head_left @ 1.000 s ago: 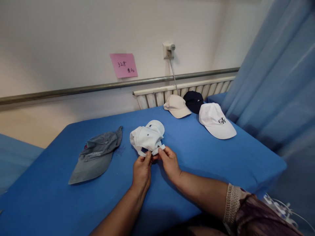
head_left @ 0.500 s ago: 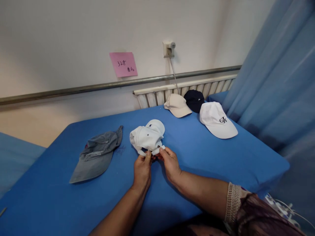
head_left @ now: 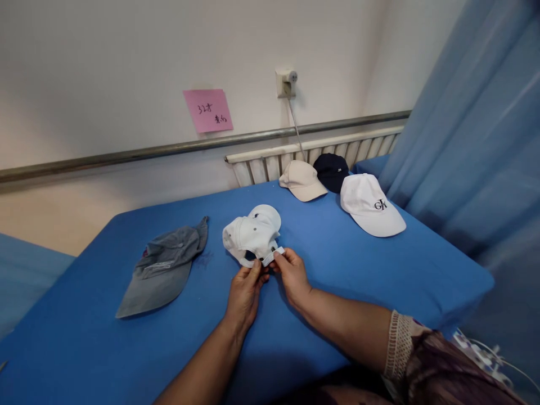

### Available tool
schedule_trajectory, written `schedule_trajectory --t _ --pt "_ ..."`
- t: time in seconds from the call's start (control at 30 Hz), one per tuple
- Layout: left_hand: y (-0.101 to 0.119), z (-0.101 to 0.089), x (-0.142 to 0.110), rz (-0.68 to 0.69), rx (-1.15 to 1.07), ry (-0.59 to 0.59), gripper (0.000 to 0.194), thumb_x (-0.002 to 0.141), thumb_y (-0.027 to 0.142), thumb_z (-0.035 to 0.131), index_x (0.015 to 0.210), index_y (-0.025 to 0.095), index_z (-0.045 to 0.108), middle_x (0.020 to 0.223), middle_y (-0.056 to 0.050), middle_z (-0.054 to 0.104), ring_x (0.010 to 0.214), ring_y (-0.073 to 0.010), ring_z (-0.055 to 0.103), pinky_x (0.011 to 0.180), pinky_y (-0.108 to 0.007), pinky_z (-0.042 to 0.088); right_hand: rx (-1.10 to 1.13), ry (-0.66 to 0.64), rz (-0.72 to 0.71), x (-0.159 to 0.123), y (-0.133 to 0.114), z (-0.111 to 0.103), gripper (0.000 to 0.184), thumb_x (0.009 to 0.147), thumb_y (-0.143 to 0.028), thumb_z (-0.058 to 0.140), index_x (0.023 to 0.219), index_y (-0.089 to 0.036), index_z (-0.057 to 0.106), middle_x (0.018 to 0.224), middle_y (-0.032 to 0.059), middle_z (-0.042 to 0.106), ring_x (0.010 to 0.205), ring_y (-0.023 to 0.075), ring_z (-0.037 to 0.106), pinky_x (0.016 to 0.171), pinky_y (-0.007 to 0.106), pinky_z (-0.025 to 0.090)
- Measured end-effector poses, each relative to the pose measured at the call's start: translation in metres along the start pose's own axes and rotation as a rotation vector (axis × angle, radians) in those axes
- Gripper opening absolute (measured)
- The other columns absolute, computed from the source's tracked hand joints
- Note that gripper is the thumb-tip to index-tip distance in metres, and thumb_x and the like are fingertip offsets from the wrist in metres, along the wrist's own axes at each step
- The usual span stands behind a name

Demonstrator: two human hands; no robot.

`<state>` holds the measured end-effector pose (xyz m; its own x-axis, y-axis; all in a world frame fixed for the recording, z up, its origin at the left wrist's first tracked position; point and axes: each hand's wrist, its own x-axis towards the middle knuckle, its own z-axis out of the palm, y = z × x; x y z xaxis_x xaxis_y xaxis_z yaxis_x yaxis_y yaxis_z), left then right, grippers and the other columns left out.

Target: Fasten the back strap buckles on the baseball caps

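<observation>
A white baseball cap (head_left: 248,236) with a small dark emblem rests on the blue-covered table, its brim pointing away and its back opening toward me. My left hand (head_left: 245,287) pinches the back strap at the left, thumb on top. At the right, my right hand (head_left: 293,277) grips the strap's free end (head_left: 276,256) between thumb and fingers. The fingertips beneath the strap are partly hidden. To the left lies a grey cap (head_left: 164,267), apart from both hands.
A beige cap (head_left: 301,180), a navy cap (head_left: 331,171) and a white cap with black letters (head_left: 371,205) sit at the back right of the blue table (head_left: 358,270). Behind stand a radiator (head_left: 270,166) and a wall rail (head_left: 177,147). A blue curtain (head_left: 459,124) hangs at right.
The hands stay on the strap, with the left thumb shifted slightly right. The cap's back opening shows a little more. The whole view has shifted slightly.
</observation>
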<state>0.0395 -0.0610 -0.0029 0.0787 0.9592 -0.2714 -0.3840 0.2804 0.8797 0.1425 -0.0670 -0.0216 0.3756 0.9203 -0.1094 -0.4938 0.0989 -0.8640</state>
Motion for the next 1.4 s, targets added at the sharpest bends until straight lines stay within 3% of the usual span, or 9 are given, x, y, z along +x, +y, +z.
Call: schedule_trajectory --t 0.3,0.8,1.4 --pt "0.0015 0.002 0.0016 0.038 -0.068 0.02 0.036 0.06 0.035 0.09 0.082 0.012 0.075 0.078 -0.005 0.073 0.068 -0.0118 0.065 0.068 -0.024 0.054 0.187 -0.031 0.135 0.0003 0.0001 0.0024 0.024 0.069 -0.04 0.069 0.075 -0.02 0.058 0.068 0.0007 0.07 0.057 0.0156 0.064 0.059 0.028 0.05" --pt "-0.0044 -0.0001 0.0033 0.076 -0.075 0.044 0.04 0.058 0.036 0.09 0.084 0.011 0.072 0.077 -0.004 0.072 0.068 -0.0123 0.067 0.07 -0.024 0.056 0.081 -0.042 -0.017 -0.0034 0.0009 0.0013 0.022 0.077 -0.042 0.065 0.073 -0.021 0.059 0.066 -0.0024 0.066 0.06 0.0153 0.062 0.064 0.029 0.051" --pt "0.002 0.0057 -0.0007 0.064 -0.117 0.044 0.034 0.059 0.033 0.091 0.075 0.012 0.07 0.068 -0.001 0.069 0.067 -0.0111 0.065 0.069 -0.022 0.055 0.057 -0.075 -0.03 -0.0049 -0.0018 0.0025 0.022 0.077 -0.042 0.065 0.074 -0.021 0.061 0.068 -0.0028 0.064 0.065 0.0147 0.06 0.066 0.027 0.048"
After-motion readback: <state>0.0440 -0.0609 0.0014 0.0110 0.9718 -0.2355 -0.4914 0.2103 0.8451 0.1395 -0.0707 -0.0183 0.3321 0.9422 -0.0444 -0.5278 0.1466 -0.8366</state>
